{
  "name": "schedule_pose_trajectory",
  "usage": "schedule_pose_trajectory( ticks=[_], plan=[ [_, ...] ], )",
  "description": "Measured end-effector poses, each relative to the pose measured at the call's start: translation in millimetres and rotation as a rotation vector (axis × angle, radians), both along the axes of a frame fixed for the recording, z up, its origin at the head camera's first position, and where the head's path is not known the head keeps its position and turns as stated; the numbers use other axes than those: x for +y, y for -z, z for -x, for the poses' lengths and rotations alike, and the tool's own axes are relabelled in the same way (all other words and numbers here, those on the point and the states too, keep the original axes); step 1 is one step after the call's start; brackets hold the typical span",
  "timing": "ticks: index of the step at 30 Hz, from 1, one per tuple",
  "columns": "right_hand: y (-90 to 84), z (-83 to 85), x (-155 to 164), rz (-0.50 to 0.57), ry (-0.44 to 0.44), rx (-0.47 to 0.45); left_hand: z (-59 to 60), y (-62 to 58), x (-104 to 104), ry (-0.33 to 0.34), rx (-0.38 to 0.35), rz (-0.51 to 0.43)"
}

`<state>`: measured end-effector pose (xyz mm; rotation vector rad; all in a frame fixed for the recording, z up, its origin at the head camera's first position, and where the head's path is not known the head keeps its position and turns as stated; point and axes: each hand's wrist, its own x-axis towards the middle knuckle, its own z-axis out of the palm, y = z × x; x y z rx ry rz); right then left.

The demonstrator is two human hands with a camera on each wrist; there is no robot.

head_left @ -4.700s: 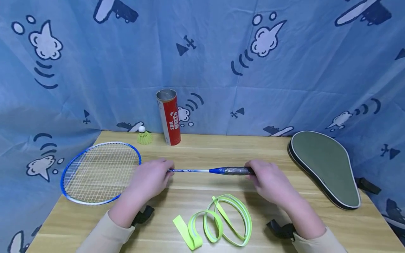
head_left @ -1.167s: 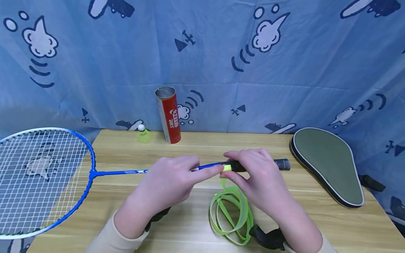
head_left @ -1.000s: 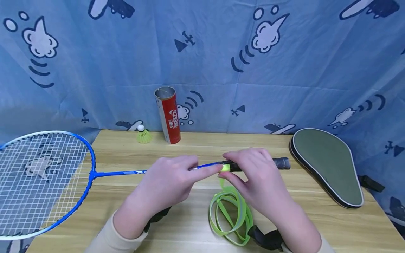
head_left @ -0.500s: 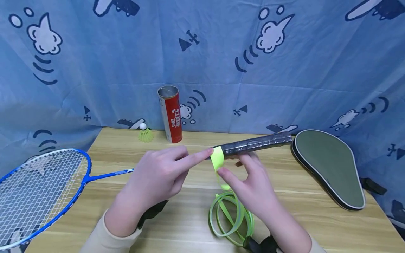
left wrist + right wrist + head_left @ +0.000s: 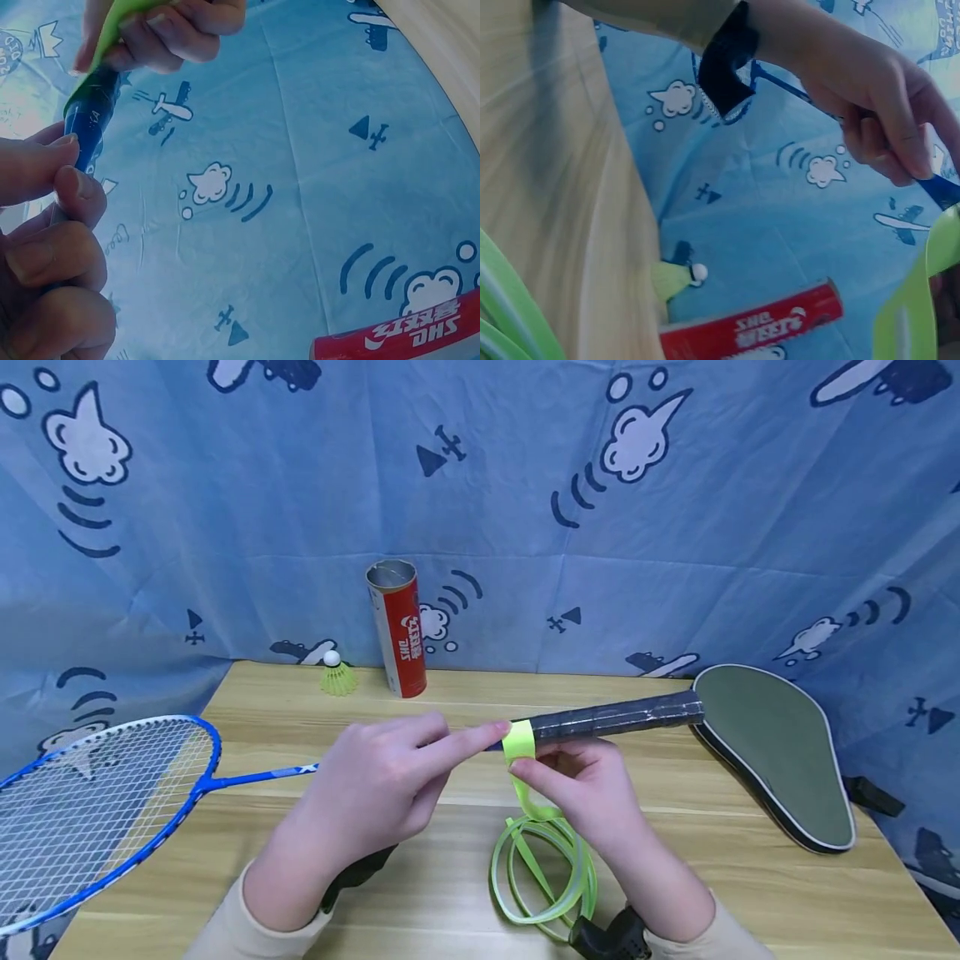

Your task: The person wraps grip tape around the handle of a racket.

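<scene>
Here the left hand grips the racket at the blue cone where shaft meets handle, fingers curled round it, index finger stretched out and pressing the end of the tape against the handle. The right hand sits just under the handle, thumb and fingers pinching the green tape right below the wrapped turn. One turn of tape is around the near end of the handle; the remaining handle shows dark grey. The racket is lifted off the table, handle pointing right and slightly up, head hanging out past the table's left edge. The loose tape drops from the right hand into coils lying on the table between the forearms. In the left wrist view the fingers clamp the blue shaft, with the right hand above holding tape.

At the back edge stands a red tube, upright, with a yellow shuttlecock just left of it. A grey racket cover lies at the right, near the handle's butt. A blue printed cloth hangs behind.
</scene>
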<state>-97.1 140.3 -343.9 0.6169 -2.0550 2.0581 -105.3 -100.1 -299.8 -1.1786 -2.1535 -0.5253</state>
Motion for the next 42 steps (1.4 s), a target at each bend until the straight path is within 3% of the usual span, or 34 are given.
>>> schedule_pose_trajectory(
  ticks=[4,9,14,18,22,27,31,36,42],
  plan=[
    [3.2,1.4,-3.9,0.072,0.012,0.028,-1.9,-0.4,1.5,0.021,-0.026,-0.001],
    [6.0,5.0,-2.2,0.174,-0.095,0.041,-4.0,0.0,2.0,0.046,-0.099,0.017],
    [8.9,7.1,1.1,0.215,-0.157,0.052,-4.3,-1.0,0.9,0.072,-0.219,0.024],
    [9.5,4.3,-0.7,0.184,-0.083,0.007,-5.0,-2.3,0.7,0.041,-0.330,0.052],
    [8.5,-1.0,-6.0,0.149,0.045,-0.077,-7.1,-1.7,3.1,-0.008,-0.379,0.081],
    [6.9,-3.8,-14.3,0.128,0.110,-0.194,-10.9,6.8,7.7,-0.122,-0.259,0.090],
    [4.0,-3.1,-16.2,0.131,0.186,-0.250,-7.4,13.4,18.5,-0.197,-0.158,0.095],
    [2.4,-2.3,-17.7,0.166,0.206,-0.325,-4.8,16.0,27.5,-0.264,-0.151,0.136],
    [3.4,-2.6,-20.3,0.210,0.156,-0.446,-5.2,19.1,28.5,-0.325,-0.109,0.188]
  ],
)
